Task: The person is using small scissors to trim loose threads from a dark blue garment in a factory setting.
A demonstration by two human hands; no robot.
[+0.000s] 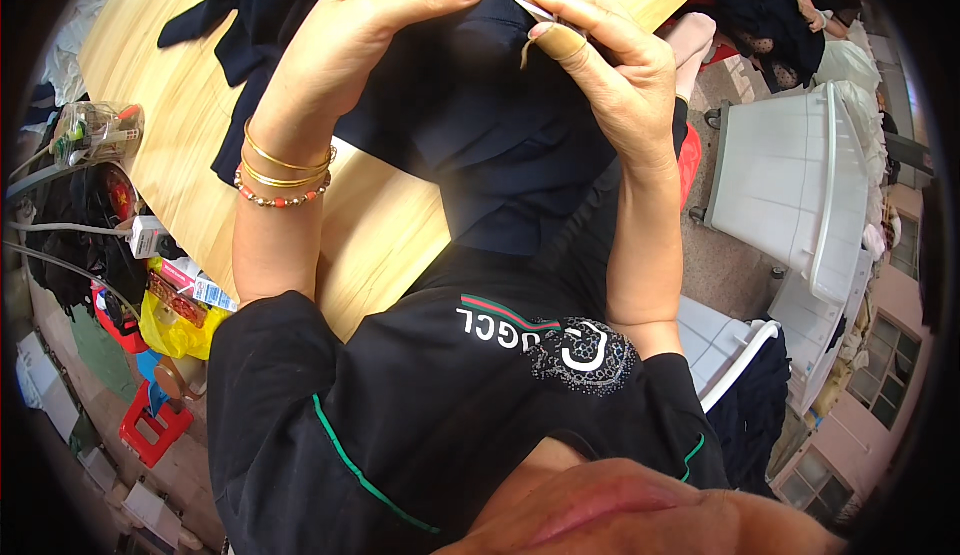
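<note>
My left hand is raised, its thumb and forefinger pinched together near the tip of a small pale metal tool. My right hand grips that tool between thumb and fingers; a tan finger cover sits on one finger. Whether a thread runs between the two hands is too fine to tell. Both hands hover above a dark navy garment that lies on the wooden table and drapes toward my lap. Gold bangles and a bead bracelet ring my left wrist.
White plastic bins stand on the floor at right. Another person with dark cloth sits at the top right. Left of the table lie a plastic bag, cables, yellow and red packages and a red stool.
</note>
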